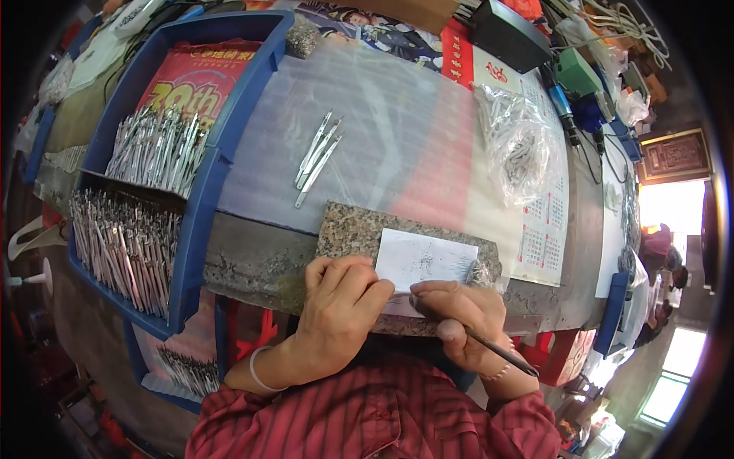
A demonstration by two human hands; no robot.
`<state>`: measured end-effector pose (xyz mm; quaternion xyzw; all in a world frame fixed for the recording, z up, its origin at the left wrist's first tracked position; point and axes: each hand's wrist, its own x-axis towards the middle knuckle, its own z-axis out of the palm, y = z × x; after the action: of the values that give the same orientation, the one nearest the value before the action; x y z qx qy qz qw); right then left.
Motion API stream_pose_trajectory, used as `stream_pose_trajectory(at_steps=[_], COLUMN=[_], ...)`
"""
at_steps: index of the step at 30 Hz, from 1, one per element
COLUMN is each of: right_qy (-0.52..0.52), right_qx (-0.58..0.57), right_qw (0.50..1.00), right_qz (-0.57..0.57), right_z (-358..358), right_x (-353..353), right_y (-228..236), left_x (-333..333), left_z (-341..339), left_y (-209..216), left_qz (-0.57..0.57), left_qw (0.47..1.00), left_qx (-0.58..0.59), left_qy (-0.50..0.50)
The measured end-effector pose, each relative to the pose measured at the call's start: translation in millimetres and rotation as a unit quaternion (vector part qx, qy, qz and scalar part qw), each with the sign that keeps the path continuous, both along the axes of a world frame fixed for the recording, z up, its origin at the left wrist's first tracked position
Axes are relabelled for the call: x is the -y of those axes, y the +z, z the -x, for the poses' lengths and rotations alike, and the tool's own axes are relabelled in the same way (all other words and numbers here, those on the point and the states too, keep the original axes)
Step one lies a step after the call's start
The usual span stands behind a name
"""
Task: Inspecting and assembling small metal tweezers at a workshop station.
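Note:
My left hand (340, 302) rests with curled fingers on the near edge of a speckled granite slab (348, 229), touching a small white sheet (424, 260) that lies on it. My right hand (459, 314) is closed on a thin dark metal tool (497, 350) whose handle sticks out toward the lower right. Its tip is hidden under my fingers at the sheet's near edge. Several slim metal tools (317, 157) lie loose on the translucent plastic cover (382, 115) beyond the slab.
Blue trays (200, 200) at the left hold several rows of metal tools (153, 149). A clear plastic bag (520, 145) of small metal parts lies at the right on a calendar sheet (547, 229). A black box (508, 34) and cables sit at the back.

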<state>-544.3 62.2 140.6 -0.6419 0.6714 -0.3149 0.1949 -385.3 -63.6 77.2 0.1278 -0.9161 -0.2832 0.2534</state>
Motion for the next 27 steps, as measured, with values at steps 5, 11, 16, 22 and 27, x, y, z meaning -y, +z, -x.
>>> stream_pose_trajectory(at_steps=[5, 11, 16, 22, 27], right_qy=[-0.028, -0.068, -0.036, -0.078, -0.009], right_qx=[0.072, -0.046, 0.048, 0.020, -0.007], right_qw=[0.997, 0.997, 0.998, 0.995, 1.000], right_qz=[-0.027, 0.010, -0.026, 0.067, 0.000], right_z=[6, -4, 2, -16, -21], right_x=[-9, -17, -3, 9, 32], right_y=[0, 25, -5, 19, -2], left_x=[1, 1, 11, 15, 16], left_z=[1, 2, -2, -11, -8], left_y=[-5, 1, 1, -10, -4], left_qz=[-0.015, -0.047, -0.078, -0.053, -0.067], left_qw=[1.000, 0.998, 0.997, 0.998, 0.997], left_qx=[-0.007, -0.008, -0.023, -0.026, -0.036], left_qy=[-0.013, -0.030, -0.004, -0.008, -0.018])
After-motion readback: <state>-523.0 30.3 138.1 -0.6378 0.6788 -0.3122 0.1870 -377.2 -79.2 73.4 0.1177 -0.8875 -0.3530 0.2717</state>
